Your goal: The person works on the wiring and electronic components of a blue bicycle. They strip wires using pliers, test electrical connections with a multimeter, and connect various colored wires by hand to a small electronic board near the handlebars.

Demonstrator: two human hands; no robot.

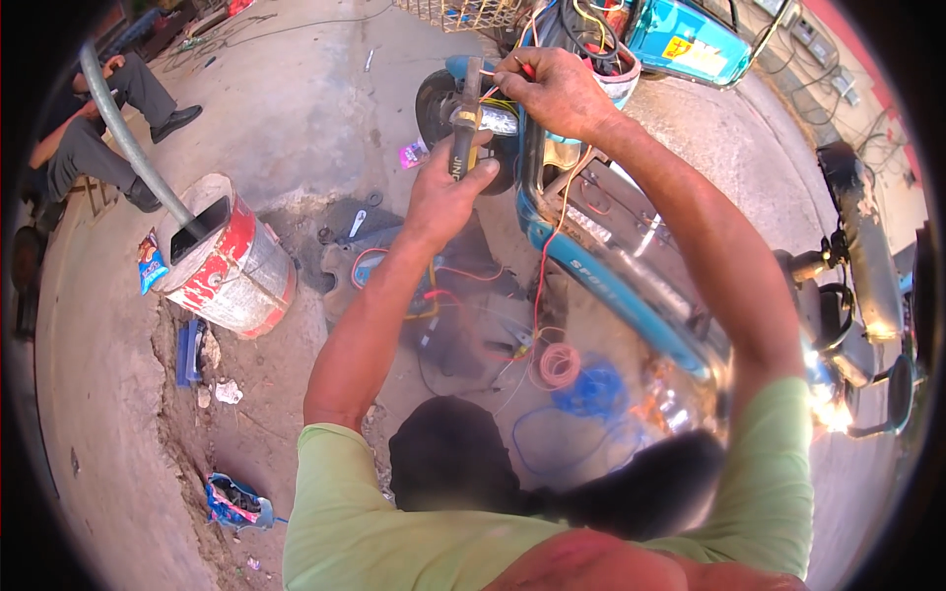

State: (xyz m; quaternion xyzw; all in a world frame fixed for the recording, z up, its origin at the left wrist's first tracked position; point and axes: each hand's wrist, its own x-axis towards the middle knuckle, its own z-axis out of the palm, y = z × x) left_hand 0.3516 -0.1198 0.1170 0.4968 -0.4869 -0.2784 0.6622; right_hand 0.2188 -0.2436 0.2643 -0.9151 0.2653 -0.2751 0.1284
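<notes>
My left hand [445, 192] is wrapped round the dark handle of a tool [464, 118] with a yellowish collar and a long metal upper end pointing up; its exact kind does not show. My right hand [562, 91] is closed in a pinch on thin wires [490, 73] beside the tool's metal end. Whether wire and metal touch, I cannot tell. Both hands are above the front of a blue electric scooter [611, 286], near its wheel [434, 108]. More wires hang from its opened front. A thin red wire [544, 276] runs down its frame.
A coil of pink wire [559, 365] and blue plastic [593, 389] lie by my knees. On the left stands a red-and-white bucket [232, 266] with a grey pipe [133, 128] in it. A seated person [89, 148] is beyond. A spanner [359, 223] lies on the ground.
</notes>
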